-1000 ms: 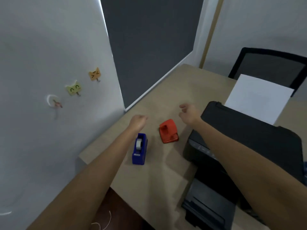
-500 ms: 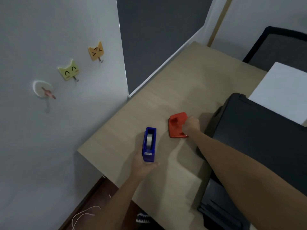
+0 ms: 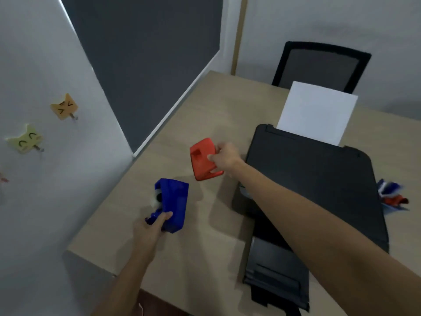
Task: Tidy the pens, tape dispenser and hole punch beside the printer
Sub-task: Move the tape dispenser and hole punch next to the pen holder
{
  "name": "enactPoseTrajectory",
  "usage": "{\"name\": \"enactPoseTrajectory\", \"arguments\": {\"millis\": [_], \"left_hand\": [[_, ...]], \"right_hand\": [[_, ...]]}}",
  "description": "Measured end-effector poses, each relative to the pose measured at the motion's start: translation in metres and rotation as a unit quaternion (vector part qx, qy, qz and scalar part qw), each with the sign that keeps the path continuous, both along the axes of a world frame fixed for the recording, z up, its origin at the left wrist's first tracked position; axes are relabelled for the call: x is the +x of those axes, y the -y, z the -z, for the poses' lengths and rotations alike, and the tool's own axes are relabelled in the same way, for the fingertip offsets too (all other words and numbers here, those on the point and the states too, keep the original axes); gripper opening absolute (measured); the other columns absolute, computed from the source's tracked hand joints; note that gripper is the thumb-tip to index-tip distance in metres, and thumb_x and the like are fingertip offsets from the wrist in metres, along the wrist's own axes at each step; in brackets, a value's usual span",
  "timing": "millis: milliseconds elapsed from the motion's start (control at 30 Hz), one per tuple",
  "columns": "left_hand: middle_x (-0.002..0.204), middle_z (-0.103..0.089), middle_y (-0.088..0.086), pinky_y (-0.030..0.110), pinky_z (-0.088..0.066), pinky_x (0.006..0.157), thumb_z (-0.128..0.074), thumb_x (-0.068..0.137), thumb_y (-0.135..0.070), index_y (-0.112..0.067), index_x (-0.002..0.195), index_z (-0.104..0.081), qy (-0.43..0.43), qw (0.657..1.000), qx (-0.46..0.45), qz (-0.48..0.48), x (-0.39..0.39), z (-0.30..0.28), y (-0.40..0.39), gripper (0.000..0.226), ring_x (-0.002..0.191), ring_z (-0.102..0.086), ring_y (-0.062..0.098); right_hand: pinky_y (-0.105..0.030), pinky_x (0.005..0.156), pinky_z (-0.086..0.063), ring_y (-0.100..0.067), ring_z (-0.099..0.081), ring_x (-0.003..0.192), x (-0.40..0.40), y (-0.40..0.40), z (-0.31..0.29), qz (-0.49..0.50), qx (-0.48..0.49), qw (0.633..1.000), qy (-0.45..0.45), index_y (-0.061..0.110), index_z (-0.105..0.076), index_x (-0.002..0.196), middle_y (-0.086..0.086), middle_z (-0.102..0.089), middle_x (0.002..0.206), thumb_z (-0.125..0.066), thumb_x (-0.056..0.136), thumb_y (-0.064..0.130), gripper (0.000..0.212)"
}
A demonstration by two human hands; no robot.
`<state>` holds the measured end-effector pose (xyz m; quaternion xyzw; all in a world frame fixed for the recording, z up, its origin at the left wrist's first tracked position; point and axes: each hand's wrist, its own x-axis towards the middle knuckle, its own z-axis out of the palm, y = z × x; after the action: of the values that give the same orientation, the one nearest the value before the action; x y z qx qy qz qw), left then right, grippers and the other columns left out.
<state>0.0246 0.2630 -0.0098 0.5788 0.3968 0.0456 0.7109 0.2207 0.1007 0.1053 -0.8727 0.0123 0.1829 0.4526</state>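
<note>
Left hand [image 3: 149,231] grip closed on tilted blue tape dispenser [image 3: 172,207], outstretched right hand [image 3: 225,157] clasping red hole punch [image 3: 204,159]

Both forearms are bare up to the frame edge, no sleeves showing. The left hand [image 3: 149,230] and right hand [image 3: 225,157] seemingly wear no rings, gloves or watch.

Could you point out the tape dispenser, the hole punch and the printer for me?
blue tape dispenser [image 3: 175,201]: head view, on its flat side.
red hole punch [image 3: 201,156]: head view, on its top.
black printer [image 3: 314,179]: head view, on its lid.
</note>
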Motion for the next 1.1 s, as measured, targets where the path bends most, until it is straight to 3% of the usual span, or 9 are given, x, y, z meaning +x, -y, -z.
{"name": "enactPoseTrajectory", "arguments": {"millis": [100,200,300,433,500,700,867,1000,1100], "left_hand": [[0.085,-0.078,0.006,0.023,-0.059,0.058,-0.074,0.075,-0.015,-0.015,0.086,-0.074,0.086,0.995,0.001,0.053,-0.001,-0.045,0.019,0.011,0.082,-0.075,0.018],[0.092,-0.078,0.006,0.027,-0.062,0.067,-0.08,0.062,-0.03,-0.014,0.087,-0.075,0.158,0.981,0.037,0.111,0.005,-0.1,0.059,0.03,0.088,-0.075,0.02],[0.095,-0.078,0.003,0.023,-0.061,0.067,-0.084,0.058,-0.034,-0.021,0.088,-0.075,0.223,0.959,0.035,0.17,0.009,-0.149,0.126,0.034,0.088,-0.075,0.013],[0.092,-0.078,0.007,0.024,-0.06,0.061,-0.076,0.064,-0.022,-0.012,0.085,-0.074,0.262,0.936,-0.01,0.234,0.013,-0.185,0.241,0.023,0.08,-0.076,0.017],[0.091,-0.078,0.006,0.023,-0.059,0.058,-0.075,0.062,-0.024,-0.011,0.091,-0.071,0.264,0.925,-0.022,0.273,0.013,-0.194,0.308,0.032,0.077,-0.076,0.018],[0.091,-0.079,0.007,0.023,-0.059,0.06,-0.077,0.072,-0.012,-0.009,0.095,-0.069,0.196,0.918,-0.053,0.341,0.005,-0.178,0.477,0.024,0.086,-0.075,0.018],[0.083,-0.077,0.009,0.032,-0.057,0.066,-0.082,0.051,-0.03,-0.01,0.082,-0.073,0.094,0.937,0.0,0.337,-0.005,-0.126,0.565,0.038,0.081,-0.073,0.022],[0.069,-0.071,-0.009,0.007,-0.042,0.041,-0.083,0.057,-0.029,-0.02,0.074,-0.068,0.029,0.947,0.07,0.312,-0.013,-0.078,0.595,0.024,0.061,-0.068,0.002],[0.068,-0.068,-0.013,0.012,-0.045,0.049,-0.082,0.061,-0.024,-0.025,0.066,-0.062,-0.001,0.95,0.126,0.284,-0.011,-0.051,0.603,0.021,0.068,-0.067,0.005]], "right_hand": [[-0.048,0.071,-0.062,-0.036,-0.071,0.089,0.003,0.046,-0.058,0.015,0.101,0.995,0.022,0.011,-0.054,0.078,-0.018,-0.064,0.103,-0.066,0.087,0.006,0.016],[-0.046,0.069,-0.063,-0.034,-0.07,0.088,-0.002,0.122,-0.108,0.034,0.153,0.986,0.064,0.003,-0.057,0.093,-0.018,-0.064,0.1,-0.067,0.087,0.005,0.012],[-0.04,0.062,-0.064,-0.031,-0.069,0.08,-0.015,0.214,-0.145,0.055,0.168,0.979,0.098,0.002,-0.056,0.089,-0.017,-0.063,0.089,-0.065,0.088,0.004,0.01],[-0.038,0.061,-0.063,-0.032,-0.068,0.083,-0.033,0.344,-0.171,0.102,0.143,0.977,0.119,-0.003,-0.056,0.102,-0.02,-0.06,0.093,-0.063,0.089,0.002,0.015],[-0.035,0.055,-0.063,-0.029,-0.066,0.08,-0.043,0.413,-0.171,0.132,0.134,0.974,0.13,0.0,-0.054,0.1,-0.019,-0.057,0.093,-0.063,0.089,0.001,0.014],[-0.036,0.052,-0.062,-0.026,-0.063,0.075,-0.074,0.571,-0.136,0.249,0.115,0.958,0.087,0.006,-0.05,0.092,-0.011,-0.054,0.085,-0.063,0.089,0.002,0.014],[-0.032,0.042,-0.058,-0.023,-0.062,0.068,-0.094,0.646,-0.077,0.325,0.082,0.942,0.03,0.004,-0.05,0.1,-0.018,-0.055,0.094,-0.062,0.09,0.002,0.016],[-0.041,0.054,-0.061,-0.03,-0.064,0.075,-0.1,0.675,-0.015,0.347,0.041,0.937,-0.023,0.004,-0.051,0.096,-0.02,-0.056,0.097,-0.065,0.088,0.004,0.015],[-0.043,0.055,-0.062,-0.027,-0.064,0.062,-0.099,0.682,0.027,0.345,0.023,0.936,-0.059,0.006,-0.052,0.087,-0.018,-0.056,0.095,-0.066,0.086,0.004,0.014]]}}
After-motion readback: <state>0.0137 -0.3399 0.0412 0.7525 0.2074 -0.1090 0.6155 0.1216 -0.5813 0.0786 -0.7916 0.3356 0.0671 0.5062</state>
